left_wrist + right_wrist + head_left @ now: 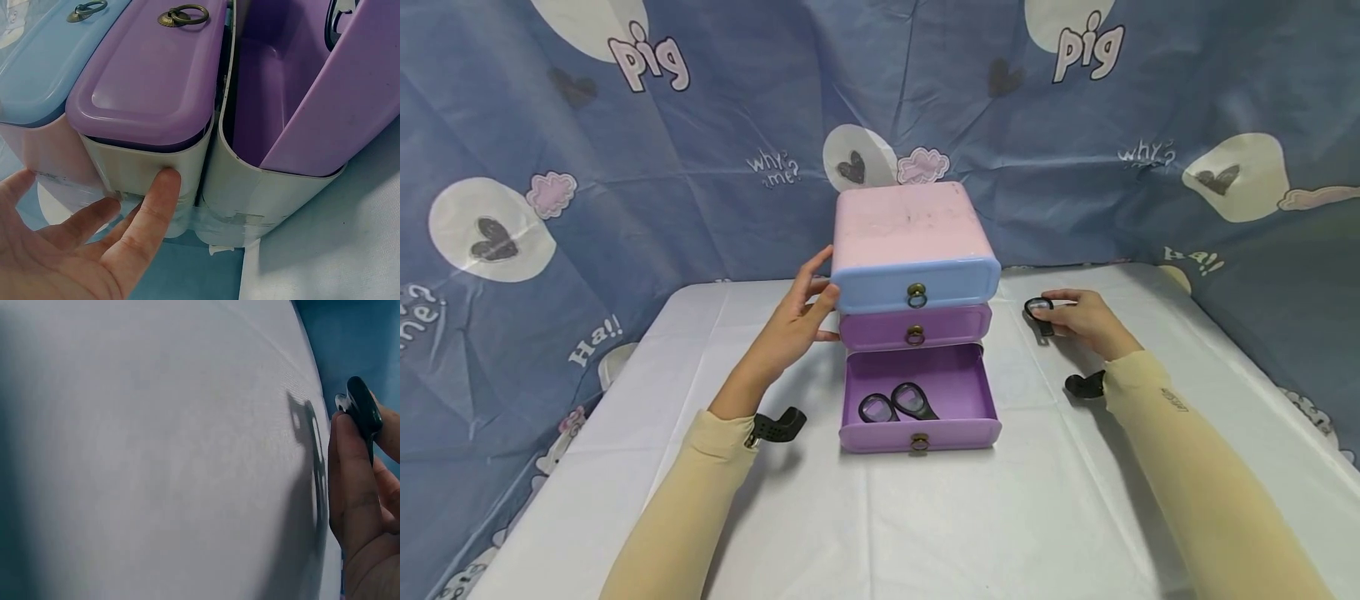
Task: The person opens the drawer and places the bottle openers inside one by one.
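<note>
A three-tier drawer cabinet [910, 225] stands at the middle of the table, with a pink top and a blue upper drawer [880, 287]. Below it the purple middle drawer [880, 331] is pushed in. The purple bottom drawer [958, 433] is pulled out and holds two black magnifying glasses [921, 411]. My left hand [790, 321] touches the cabinet's left side with spread fingers, seen close in the left wrist view. Right of the cabinet, my right hand [1086, 321] pinches another black magnifying glass [1047, 328] just above the table, its shadow on the cloth in the right wrist view.
White cloth covers the table [970, 525]. Behind it hangs a blue printed curtain [730, 125], close to the cabinet's back. Black wrist mounts [781, 425] stick out from both sleeves.
</note>
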Available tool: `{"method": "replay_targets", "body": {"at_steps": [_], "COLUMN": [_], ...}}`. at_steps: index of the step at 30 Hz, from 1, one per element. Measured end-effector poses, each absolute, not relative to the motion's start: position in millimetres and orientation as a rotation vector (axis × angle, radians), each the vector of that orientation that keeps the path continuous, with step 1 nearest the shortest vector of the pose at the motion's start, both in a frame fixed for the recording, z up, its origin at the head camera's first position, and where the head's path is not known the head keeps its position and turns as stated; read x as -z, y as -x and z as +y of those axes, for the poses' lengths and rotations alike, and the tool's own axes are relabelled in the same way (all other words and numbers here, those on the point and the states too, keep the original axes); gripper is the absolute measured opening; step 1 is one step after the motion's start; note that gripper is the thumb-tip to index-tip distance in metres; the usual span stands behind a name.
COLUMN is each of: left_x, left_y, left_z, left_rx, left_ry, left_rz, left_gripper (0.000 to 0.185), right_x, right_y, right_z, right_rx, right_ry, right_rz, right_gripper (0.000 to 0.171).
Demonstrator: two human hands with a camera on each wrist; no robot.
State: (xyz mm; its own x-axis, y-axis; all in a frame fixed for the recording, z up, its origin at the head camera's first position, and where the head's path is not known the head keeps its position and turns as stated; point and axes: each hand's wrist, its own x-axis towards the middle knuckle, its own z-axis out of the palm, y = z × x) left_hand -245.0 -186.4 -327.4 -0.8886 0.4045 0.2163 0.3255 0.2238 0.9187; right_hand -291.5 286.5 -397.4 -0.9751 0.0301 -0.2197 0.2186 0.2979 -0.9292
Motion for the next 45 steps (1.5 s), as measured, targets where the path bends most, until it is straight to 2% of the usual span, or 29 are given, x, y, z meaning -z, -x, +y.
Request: {"method": "replay_targets", "body": {"at_steps": [9,22,38,45], "left_x": [327.4,328.1,328.5,328.8], "left_y": [244.5,245.2,245.7,246.4], "left_z": [-186.2,-186.4,-186.5,-186.4], "left_rx": [-1.775,-1.774,-1.776,-1.777], "left_ry": [-0.708,-0.720,-0.725,-0.727], "left_rz": [2.412,2.406,2.408,2.401], "left_gripper": [0.064,0.066,0.065,0.065], "right_x": [378.6,352.5,317.9,314.7], "right_y": [281.1,259.0,220.6,210.2], "right_z": [285.3,278.6,260.7,246.3], "right_rx": [1.667,1.643,1.385,1.284], "right_ry": [-0.194,0.020,0.256,0.358], "right_rz": [2.443,2.441,2.502,2.471], "right_gripper": [0.074,0.069,0.063,0.061]}}
